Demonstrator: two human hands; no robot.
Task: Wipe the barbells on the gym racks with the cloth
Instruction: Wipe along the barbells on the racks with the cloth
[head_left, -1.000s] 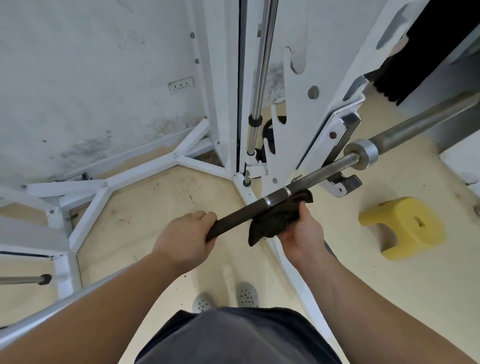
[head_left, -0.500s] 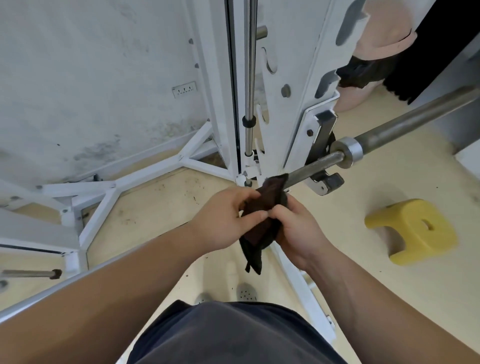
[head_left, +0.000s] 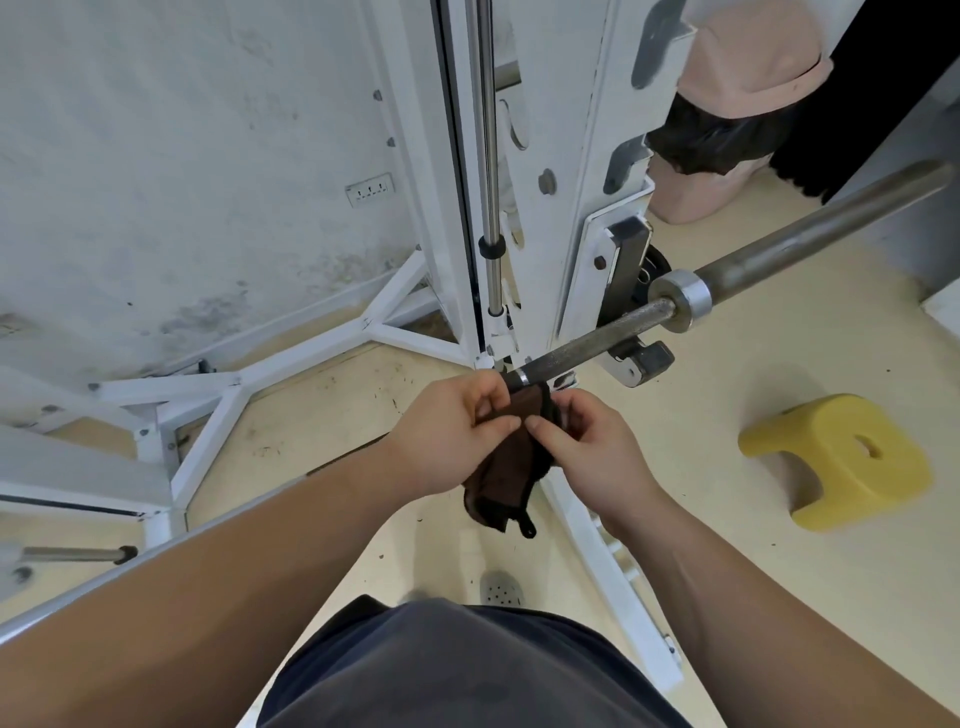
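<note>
Over the scuffed cream floor (head_left: 675, 415), the left hand (head_left: 447, 436) and right hand (head_left: 587, 457) both pinch a limp dark-brown cloth (head_left: 506, 467) hanging against the knurled steel barbell (head_left: 587, 343). A rounded yellow stool (head_left: 841, 462) sits to the right. Beyond, the white rack (head_left: 571, 156) stands before a stained wall (head_left: 182, 156).

No readable text, label, brand or number is showing on the barbell (head_left: 587, 345), on the rack (head_left: 571, 130) behind it, or on the stool (head_left: 810, 431) right of it.
</note>
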